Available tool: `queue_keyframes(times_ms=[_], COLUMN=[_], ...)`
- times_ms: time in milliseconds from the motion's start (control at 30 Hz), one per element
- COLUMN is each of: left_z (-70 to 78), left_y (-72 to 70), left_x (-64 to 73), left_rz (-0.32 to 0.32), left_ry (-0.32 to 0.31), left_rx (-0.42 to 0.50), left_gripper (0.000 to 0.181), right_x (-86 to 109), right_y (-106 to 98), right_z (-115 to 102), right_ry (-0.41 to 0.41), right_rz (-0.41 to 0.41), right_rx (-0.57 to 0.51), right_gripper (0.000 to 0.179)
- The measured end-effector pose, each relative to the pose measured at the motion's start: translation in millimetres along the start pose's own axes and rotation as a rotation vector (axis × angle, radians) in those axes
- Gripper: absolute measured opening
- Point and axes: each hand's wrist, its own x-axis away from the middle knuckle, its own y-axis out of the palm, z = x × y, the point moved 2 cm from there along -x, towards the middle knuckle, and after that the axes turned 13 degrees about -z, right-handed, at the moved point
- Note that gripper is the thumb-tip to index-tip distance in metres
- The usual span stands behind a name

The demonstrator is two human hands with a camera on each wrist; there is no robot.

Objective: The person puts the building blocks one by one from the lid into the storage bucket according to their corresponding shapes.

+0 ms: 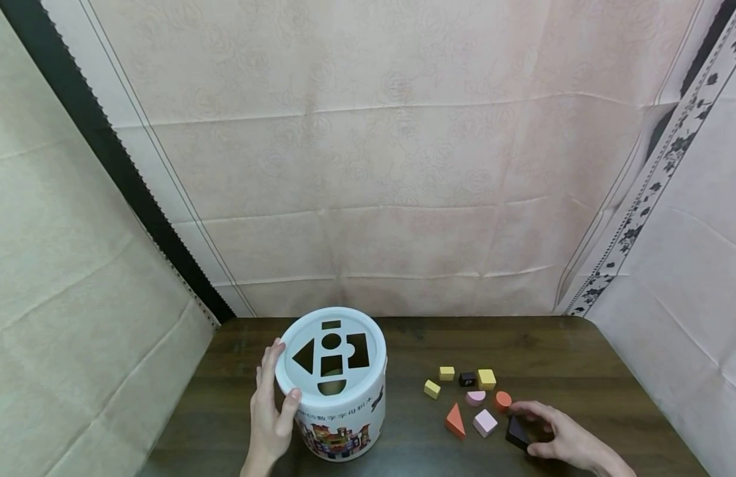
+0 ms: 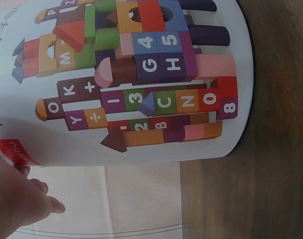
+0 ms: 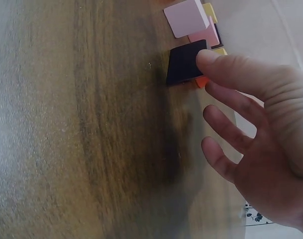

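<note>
A white bucket with a pale blue lid stands upright on the table; the lid has cut-out shapes. My left hand holds it by the left side, thumb at the front of the lid's rim and fingers further back. Printed pictures of lettered blocks cover the bucket's wall in the left wrist view. At the right, my right hand pinches a black block between thumb and fingers. In the right wrist view the thumb presses the near face of that black block, and the other fingers are spread.
Left of the right hand lie a lilac block, an orange triangle, an orange round block and a pink half-round block. Behind them are a small black block and yellow blocks. Cloth walls enclose the wooden table.
</note>
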Motion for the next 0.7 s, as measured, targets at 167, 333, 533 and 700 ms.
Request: queue_keyframes(times_ms=[167,333,533,700], left_z=[0.1,0.6,0.1,-0.2], left_y=[0.1,0.2,0.4,0.5], left_x=[-0.1,-0.3,0.1,0.1], left_rz=[0.001,0.002,0.006,0.002], left_ry=[0.002,-0.001,-0.007,-0.014], left_rx=[0.001,0.001,0.000,0.001], left_gripper=[0.068,0.068,0.068,0.067], right_x=[0.1,-1.1,-3.9,-4.2], right_y=[0.6,0.1,-0.3,1.0], right_z=[0.6,1.9,4.7,6.1], right_ry=[0.050,0.093,0.115,0.090], right_rz=[0.002,-0.008,-0.026,-0.015], right_rx=[0.016,0.011,-0.004,0.033], right_gripper=[0.059,0.059,0.059,0.057])
